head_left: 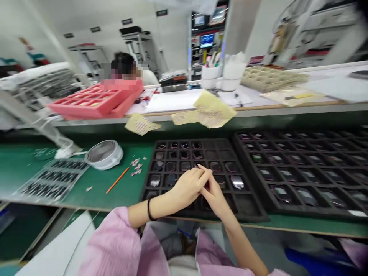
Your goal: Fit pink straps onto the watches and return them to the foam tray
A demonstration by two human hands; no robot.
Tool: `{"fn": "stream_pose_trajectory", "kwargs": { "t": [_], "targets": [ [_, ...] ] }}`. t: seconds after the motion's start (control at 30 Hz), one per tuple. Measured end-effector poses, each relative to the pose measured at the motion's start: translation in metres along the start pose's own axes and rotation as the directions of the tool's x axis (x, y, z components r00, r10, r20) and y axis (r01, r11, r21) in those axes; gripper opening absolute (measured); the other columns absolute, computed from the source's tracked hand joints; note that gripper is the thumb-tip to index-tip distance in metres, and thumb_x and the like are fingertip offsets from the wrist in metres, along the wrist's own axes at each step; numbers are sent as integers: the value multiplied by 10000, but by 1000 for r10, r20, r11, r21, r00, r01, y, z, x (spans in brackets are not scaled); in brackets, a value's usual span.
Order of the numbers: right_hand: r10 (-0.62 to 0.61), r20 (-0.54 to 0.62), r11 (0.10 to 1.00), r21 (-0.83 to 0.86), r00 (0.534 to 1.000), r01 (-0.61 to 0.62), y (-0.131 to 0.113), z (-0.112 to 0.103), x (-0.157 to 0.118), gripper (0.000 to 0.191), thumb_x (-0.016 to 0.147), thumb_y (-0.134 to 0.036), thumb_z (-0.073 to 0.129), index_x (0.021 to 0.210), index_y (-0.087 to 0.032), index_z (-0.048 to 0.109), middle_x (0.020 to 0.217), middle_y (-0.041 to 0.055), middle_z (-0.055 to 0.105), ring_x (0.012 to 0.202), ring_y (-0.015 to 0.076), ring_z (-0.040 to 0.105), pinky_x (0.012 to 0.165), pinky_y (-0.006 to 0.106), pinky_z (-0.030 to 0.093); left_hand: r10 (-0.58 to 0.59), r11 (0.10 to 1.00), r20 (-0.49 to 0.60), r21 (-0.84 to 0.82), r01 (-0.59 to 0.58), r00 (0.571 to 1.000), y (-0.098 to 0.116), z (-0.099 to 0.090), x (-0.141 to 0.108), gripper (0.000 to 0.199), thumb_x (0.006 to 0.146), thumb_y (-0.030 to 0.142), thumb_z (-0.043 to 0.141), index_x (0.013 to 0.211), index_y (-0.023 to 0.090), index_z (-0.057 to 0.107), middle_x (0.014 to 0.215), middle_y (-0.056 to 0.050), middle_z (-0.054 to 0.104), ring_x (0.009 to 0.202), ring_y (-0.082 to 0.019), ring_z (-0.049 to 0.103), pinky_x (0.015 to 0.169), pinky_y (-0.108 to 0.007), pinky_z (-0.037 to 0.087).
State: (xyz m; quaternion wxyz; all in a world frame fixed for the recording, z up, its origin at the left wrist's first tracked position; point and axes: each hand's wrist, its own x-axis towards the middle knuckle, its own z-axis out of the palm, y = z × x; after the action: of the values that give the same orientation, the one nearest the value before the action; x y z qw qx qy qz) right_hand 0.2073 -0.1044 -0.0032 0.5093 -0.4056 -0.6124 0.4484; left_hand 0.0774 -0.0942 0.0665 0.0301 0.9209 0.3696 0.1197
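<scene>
My left hand (188,186) and my right hand (216,198) meet above a black foam tray (250,209) on the green bench. The fingers are bent together at the fingertips, and whatever lies between them is hidden. Many compartments of this tray hold small dark, glossy, rounded-square pieces like watch faces; one shiny piece (238,182) sits just right of my hands. Some compartments at the tray's back right and front right show bare foam. A black band circles my left wrist.
A second black tray (271,205) with similar pieces adjoins on the right. Leftward are an orange stick (117,180), pale scraps (137,166), a white round fan (105,154) and a clear sheet of dark parts (54,179). Red foam trays (115,111) occupy the shelf; a person sits behind.
</scene>
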Motion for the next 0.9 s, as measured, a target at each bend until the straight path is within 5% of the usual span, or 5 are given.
{"fn": "stream_pose_trajectory", "kwargs": {
  "t": [0.2, 0.37, 0.5, 0.6, 0.9],
  "targets": [
    [67, 27, 991, 113, 997, -70, 5, 50, 1, 491, 765, -385, 675, 1222, -232, 581, 1298, 80, 575, 1262, 274, 480, 1106, 471, 340, -165, 986, 1, -21, 165, 986, -10, 3, -52, 539, 830, 7, 455, 1343, 132, 350, 1189, -153, 586, 1151, -262, 557, 964, -409, 490],
    [384, 151, 731, 553, 911, -399, -7, 69, 3, 428, 775, -368, 672, 1177, -238, 605, 905, 41, 674, 756, 207, 632, 596, 322, 523, -204, 929, -128, -338, 151, 971, -71, -14, -102, 606, 830, 332, 674, 1354, 199, 400, 1332, -119, 539, 1230, -232, 520, 1021, -360, 463],
    [457, 220, 507, 732, 862, -455, -14, 70, 8, 332, 800, -373, 598, 1073, -194, 655, 827, 63, 666, 659, 192, 603, 497, 296, 467, -634, 774, -106, -77, 629, 766, -149, -2, -146, 165, 938, 194, 486, 963, 174, 647, 1066, -85, 665, 1075, -220, 596, 984, -365, 467],
    [481, 268, 447, 744, 835, -496, -13, 74, 13, 325, 817, -395, 562, 1049, -192, 667, 836, 70, 659, 654, 189, 589, 496, 302, 466, -698, 715, -83, -10, 699, 712, -185, 20, -166, 120, 894, 143, 545, 919, 148, 663, 1045, -117, 662, 1057, -251, 606, 941, -377, 487],
    [503, 258, 417, 764, 825, -493, -13, 95, 21, 328, 828, -398, 526, 1037, -180, 653, 815, 66, 662, 608, 168, 562, 471, 272, 412, -735, 673, -91, 29, 739, 672, -198, 47, -167, 208, 912, 120, 460, 832, 146, 651, 986, -127, 641, 984, -238, 614, 900, -346, 487]
  ]
}}
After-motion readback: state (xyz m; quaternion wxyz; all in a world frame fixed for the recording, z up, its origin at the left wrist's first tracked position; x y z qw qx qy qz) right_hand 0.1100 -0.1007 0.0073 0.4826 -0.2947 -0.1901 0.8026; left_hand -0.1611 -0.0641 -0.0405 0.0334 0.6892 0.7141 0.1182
